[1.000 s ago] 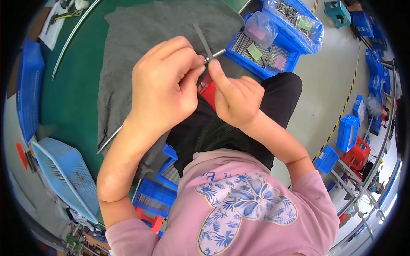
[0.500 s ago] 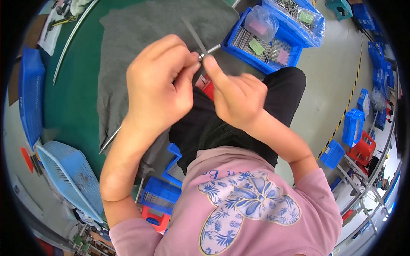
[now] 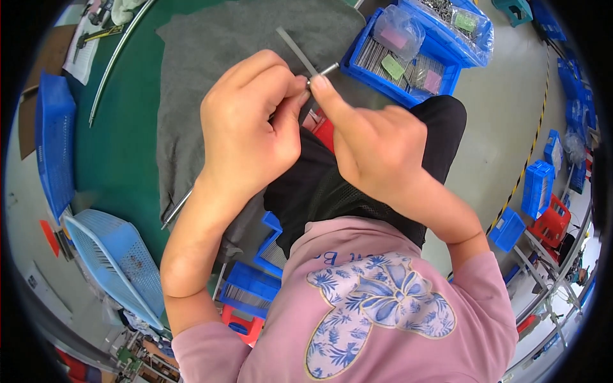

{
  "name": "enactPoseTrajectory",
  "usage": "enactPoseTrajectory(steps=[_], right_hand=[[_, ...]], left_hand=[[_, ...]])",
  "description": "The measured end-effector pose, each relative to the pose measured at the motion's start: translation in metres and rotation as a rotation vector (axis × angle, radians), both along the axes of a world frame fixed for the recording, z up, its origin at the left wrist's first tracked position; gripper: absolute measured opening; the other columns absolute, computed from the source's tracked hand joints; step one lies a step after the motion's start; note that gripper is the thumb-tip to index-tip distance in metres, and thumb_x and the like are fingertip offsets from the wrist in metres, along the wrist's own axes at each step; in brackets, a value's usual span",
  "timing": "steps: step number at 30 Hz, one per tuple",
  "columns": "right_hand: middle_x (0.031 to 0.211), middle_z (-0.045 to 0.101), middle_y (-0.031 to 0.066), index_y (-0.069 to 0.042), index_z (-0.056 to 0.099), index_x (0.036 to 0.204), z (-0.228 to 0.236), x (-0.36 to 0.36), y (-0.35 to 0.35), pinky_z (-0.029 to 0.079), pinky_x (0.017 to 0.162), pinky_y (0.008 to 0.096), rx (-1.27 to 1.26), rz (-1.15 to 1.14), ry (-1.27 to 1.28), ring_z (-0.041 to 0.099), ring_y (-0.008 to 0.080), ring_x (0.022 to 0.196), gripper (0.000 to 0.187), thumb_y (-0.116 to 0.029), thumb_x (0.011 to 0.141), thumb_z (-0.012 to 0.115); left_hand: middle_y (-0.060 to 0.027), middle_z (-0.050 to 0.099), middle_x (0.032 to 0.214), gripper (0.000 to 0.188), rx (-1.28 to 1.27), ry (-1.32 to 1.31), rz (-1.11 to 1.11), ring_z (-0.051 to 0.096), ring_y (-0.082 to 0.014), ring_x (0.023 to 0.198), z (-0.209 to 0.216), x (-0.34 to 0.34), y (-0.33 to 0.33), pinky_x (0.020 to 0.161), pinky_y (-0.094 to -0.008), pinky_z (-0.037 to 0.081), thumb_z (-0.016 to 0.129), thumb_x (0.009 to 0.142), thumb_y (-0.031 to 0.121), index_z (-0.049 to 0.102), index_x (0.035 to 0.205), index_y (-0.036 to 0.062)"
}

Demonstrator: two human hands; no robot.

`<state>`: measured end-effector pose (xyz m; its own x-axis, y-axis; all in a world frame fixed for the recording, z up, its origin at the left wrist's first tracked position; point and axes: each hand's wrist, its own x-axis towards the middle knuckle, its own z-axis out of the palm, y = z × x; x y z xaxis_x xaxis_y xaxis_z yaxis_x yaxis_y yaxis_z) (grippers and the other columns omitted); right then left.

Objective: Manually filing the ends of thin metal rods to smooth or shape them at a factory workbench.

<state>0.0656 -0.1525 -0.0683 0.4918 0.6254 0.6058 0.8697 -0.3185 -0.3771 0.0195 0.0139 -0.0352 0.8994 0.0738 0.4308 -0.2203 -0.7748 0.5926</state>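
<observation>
My left hand is closed in a pinch on a thin shiny metal rod, whose end sticks out to the upper right past the fingertips. A narrow flat grey metal strip, like a flat file, crosses the rod and slants to the upper left. My right hand grips the strip's near end, forefinger stretched along it at the rod; the other fingers are curled. Another length of metal rod shows beside my left forearm; whether it belongs to the held one I cannot tell.
A grey cloth covers part of the green table. Blue bins of metal parts and bags stand at upper right. Blue baskets line the left edge. A curved metal tube and a yellow cutter lie at upper left.
The whole view has shifted slightly, so everything sits a little further right. My right hand has turned a little at the strip. Both hands keep their hold.
</observation>
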Motion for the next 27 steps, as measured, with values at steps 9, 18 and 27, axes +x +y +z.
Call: enactPoseTrajectory(steps=[9,18,27], right_hand=[[0.054,0.049,0.0014,0.003,0.066,0.111,-0.038,-0.007,-0.007,0.032,0.041,0.0275,0.109,0.015,-0.060,0.043,0.0136,0.040,0.053,0.007,0.059,0.061],[0.055,0.048,0.0008,0.004,0.066,0.111,-0.065,-0.011,-0.015,0.033,0.042,0.0276,0.197,0.009,-0.103,0.045,0.0141,0.043,0.048,0.007,0.063,0.063],[0.052,0.035,-0.0029,-0.009,0.069,0.113,-0.075,-0.004,-0.002,0.031,0.040,0.0272,0.231,-0.075,-0.135,0.037,0.0123,0.042,0.050,0.002,0.065,0.062]], left_hand=[[-0.0081,0.052,0.067,0.014,-0.098,0.044,-0.004,0.054,-0.0279,0.060,0.000,-0.001,0.002,0.053,-0.0353,0.042,0.066,0.063,-0.007,0.056,0.069,0.0013],[-0.0081,0.052,0.066,0.013,-0.085,0.028,-0.016,0.052,-0.0260,0.057,0.001,0.004,0.003,0.051,-0.0328,0.041,0.067,0.064,-0.007,0.057,0.070,0.0002],[-0.0086,0.052,0.066,0.015,-0.041,0.031,-0.030,0.052,-0.0260,0.057,0.001,0.003,0.000,0.051,-0.0322,0.041,0.067,0.065,-0.008,0.056,0.069,0.0001]])
